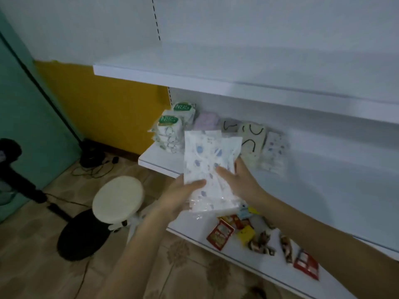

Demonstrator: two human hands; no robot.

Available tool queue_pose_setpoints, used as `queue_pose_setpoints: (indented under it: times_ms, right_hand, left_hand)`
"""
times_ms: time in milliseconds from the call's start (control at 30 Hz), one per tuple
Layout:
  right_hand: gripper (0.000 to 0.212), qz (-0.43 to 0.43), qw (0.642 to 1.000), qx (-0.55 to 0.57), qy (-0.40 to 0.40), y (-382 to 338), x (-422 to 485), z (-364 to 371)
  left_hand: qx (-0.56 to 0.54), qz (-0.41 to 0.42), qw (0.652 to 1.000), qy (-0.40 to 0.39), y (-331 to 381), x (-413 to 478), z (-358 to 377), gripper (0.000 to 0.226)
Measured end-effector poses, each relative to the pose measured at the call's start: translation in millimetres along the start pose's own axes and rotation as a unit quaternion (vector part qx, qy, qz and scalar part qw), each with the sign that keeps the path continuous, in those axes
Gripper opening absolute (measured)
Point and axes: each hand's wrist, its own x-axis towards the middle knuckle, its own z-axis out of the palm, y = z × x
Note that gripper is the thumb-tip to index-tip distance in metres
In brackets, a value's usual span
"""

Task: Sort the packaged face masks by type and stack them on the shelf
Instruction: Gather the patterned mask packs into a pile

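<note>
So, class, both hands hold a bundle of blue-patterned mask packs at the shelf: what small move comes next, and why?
Probably carry the bundle rightward onto the blue-patterned stack at the row's right end: its print seems to match that stack, not the N95 stacks at the left.

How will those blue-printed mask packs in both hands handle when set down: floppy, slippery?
Probably slippery: the blue-printed mask packs sit in glossy clear wrap and fan apart at the top. Likely light and floppy, being thin flat packets; the left hand and right hand both pinch them. Released loosely, they may slide apart.
</note>
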Motion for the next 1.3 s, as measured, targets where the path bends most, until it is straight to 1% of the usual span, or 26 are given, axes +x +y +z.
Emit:
queue_pose_setpoints:
  times_ms: [67, 133, 167, 233, 267, 333, 400, 467, 533, 600, 667, 733, 767, 900, 933, 1000, 1033, 1100, 1133, 1200, 1300]
  right_hand:
    - [0.050, 0.067, 0.997, 0.012, 0.025, 28.4, -0.9, -10.7]
    - [0.063, 0.125, 0.989, 0.051, 0.053, 49.2, -2.4, -27.4]
    - [0.061, 0.136, 0.985, 0.075, 0.068, 56.5, -2.7, -37.1]
    - [0.044, 0.134, 0.979, 0.109, 0.110, 65.1, -2.1, -59.6]
    - [0.040, 0.132, 0.975, 0.115, 0.135, 67.7, -0.2, -73.1]
    - [0.036, 0.137, 0.966, 0.115, 0.184, 73.2, 11.1, -105.8]
    - [0.034, 0.138, 0.958, 0.108, 0.228, 81.0, 31.9, -143.9]
    - [0.030, 0.145, 0.951, 0.103, 0.252, 85.9, 60.0, -183.1]
    - [0.029, 0.172, 0.951, 0.086, 0.241, 89.1, 92.9, -218.0]
    - [0.036, 0.205, 0.950, 0.082, 0.222, 96.4, 123.5, -244.5]
    - [0.039, 0.231, 0.953, 0.061, 0.186, 112.2, 150.3, -263.1]
    - [0.037, 0.240, 0.955, 0.032, 0.172, 126.3, 169.5, -269.9]
    - [0.035, 0.240, 0.956, 0.026, 0.166, 134.0, 176.8, -270.3]
    - [0.026, 0.250, 0.950, 0.031, 0.184, 156.2, 191.5, -265.4]
    - [0.029, 0.250, 0.949, 0.037, 0.188, 161.5, 193.9, -264.6]
    - [0.052, 0.268, 0.941, 0.028, 0.206, 174.2, 201.7, -266.1]
    - [0.052, 0.274, 0.938, 0.042, 0.209, 174.5, 202.7, -264.2]
    - [0.023, 0.299, 0.930, 0.095, 0.190, 168.8, 197.6, -256.6]
    - [0.017, 0.323, 0.925, 0.105, 0.171, 167.8, 195.0, -253.4]
    - [0.023, 0.337, 0.918, 0.124, 0.170, 178.7, 191.9, -251.2]
    - [0.035, 0.319, 0.918, 0.138, 0.192, 196.5, 186.9, -248.6]
  left_hand:
    - [0.017, 0.000, 1.000, -0.026, -17.4, 17.5, 9.7, 0.028]
    - [0.047, 0.009, 0.997, -0.053, -24.1, 34.6, 27.7, 0.024]
    - [0.070, 0.014, 0.995, -0.063, -25.1, 44.9, 38.1, 0.023]
    - [0.116, 0.031, 0.989, -0.085, -27.1, 70.7, 62.8, 0.018]
    - [0.131, 0.043, 0.986, -0.093, -26.4, 84.3, 77.1, 0.018]
    - [0.152, 0.049, 0.983, -0.091, -21.7, 111.9, 107.6, 0.019]
    - [0.166, 0.040, 0.980, -0.097, -15.2, 141.1, 138.3, 0.014]
    - [0.172, 0.036, 0.980, -0.097, -9.6, 171.7, 168.5, 0.018]
    - [0.214, 0.055, 0.973, -0.066, -3.2, 200.0, 194.4, 0.039]
    - [0.265, 0.093, 0.959, -0.028, -0.4, 223.0, 212.9, 0.049]
    - [0.313, 0.125, 0.942, -0.009, -2.3, 251.2, 225.7, 0.050]
    - [0.359, 0.143, 0.922, -0.018, -5.3, 276.9, 233.7, 0.048]
    - [0.379, 0.140, 0.915, -0.025, -8.2, 288.3, 236.2, 0.048]
    - [0.504, 0.094, 0.857, -0.054, -18.5, 315.4, 243.5, 0.045]
    - [0.515, 0.079, 0.851, -0.062, -20.1, 318.0, 245.2, 0.044]
    - [0.531, 0.057, 0.842, -0.078, -22.7, 319.4, 247.1, 0.046]
    - [0.532, 0.056, 0.842, -0.076, -24.3, 321.5, 246.5, 0.046]
    - [0.525, 0.052, 0.847, -0.068, -29.2, 324.7, 244.2, 0.047]
    - [0.522, 0.052, 0.849, -0.067, -31.3, 325.6, 243.4, 0.046]
    - [0.526, 0.063, 0.846, -0.066, -38.3, 326.3, 243.4, 0.046]
    - [0.552, 0.108, 0.824, -0.069, -54.3, 330.1, 245.3, 0.049]
